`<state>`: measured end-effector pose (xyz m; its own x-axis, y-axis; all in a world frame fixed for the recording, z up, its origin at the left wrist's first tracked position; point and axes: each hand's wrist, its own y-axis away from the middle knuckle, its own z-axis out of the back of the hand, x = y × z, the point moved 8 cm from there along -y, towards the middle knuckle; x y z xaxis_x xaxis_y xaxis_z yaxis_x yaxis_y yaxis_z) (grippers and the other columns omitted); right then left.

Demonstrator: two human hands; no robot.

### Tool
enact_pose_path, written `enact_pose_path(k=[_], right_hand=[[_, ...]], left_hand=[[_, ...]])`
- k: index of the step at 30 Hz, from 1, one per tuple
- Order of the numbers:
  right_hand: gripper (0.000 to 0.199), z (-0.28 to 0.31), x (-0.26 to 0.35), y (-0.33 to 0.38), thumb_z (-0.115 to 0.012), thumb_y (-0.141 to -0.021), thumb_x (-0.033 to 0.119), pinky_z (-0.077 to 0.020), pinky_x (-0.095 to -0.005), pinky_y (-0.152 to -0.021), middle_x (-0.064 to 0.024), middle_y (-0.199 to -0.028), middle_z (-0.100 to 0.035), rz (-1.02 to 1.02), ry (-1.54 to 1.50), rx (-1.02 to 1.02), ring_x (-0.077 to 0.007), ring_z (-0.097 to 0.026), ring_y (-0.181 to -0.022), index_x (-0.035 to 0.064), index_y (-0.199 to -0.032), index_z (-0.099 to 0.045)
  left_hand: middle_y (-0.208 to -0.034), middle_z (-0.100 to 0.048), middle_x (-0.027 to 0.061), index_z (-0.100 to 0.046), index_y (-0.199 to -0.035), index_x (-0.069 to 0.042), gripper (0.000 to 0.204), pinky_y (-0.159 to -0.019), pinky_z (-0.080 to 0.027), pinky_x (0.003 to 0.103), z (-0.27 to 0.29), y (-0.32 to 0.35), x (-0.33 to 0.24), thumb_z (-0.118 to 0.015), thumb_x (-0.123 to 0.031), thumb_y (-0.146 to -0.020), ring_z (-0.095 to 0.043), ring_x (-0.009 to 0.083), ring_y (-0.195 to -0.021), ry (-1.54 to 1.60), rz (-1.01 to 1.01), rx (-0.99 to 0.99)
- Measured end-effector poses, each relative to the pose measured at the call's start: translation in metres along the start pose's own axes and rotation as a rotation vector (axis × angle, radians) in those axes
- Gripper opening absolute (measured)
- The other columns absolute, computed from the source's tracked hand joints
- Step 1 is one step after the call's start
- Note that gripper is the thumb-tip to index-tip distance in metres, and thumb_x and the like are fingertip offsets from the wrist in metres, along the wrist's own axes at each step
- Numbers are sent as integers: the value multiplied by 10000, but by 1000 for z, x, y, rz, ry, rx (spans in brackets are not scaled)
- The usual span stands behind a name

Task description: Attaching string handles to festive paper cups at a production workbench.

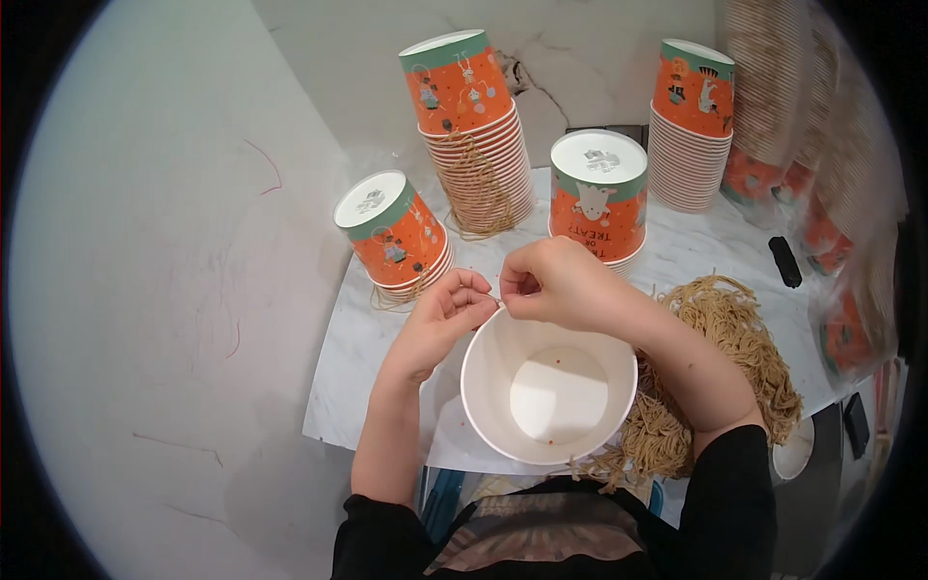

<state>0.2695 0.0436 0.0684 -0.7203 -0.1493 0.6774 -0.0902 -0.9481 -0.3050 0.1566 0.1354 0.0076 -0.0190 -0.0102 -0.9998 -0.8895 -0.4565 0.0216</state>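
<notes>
Both hands meet at the far rim of the open white paper cup [548,391], which stands upright on the white marbled surface [358,338] close to the body. Left hand [447,314]: fingertips pressed together, pinching something thin at the rim, probably a string; too small to confirm. Right hand [556,282]: closed likewise on the same spot, fingers curled.

Heap of tan string loops [720,372] lies just right of the cup, under the right forearm. Stacks of orange printed paper cups [474,130] stand upside down behind.

Risk, judged: cup is light and unbraced; a pull at the rim could tip it. Forearm may drag loops off the edge.
</notes>
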Motion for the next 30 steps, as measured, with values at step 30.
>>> enact_pose_path(k=[30], right_hand=[[110,-7,-28,-9,-683,-799,60,-497,-267,-631,-37,-735,-645,-98,-239,-56,-81,-606,-699,-19,-809,-607]], left_hand=[[-1058,-602,210,-633,-1001,27,219,-782,-524,449,-15,33,-72,-609,54,-785,-638,405,-863,-1165,-273,-269]])
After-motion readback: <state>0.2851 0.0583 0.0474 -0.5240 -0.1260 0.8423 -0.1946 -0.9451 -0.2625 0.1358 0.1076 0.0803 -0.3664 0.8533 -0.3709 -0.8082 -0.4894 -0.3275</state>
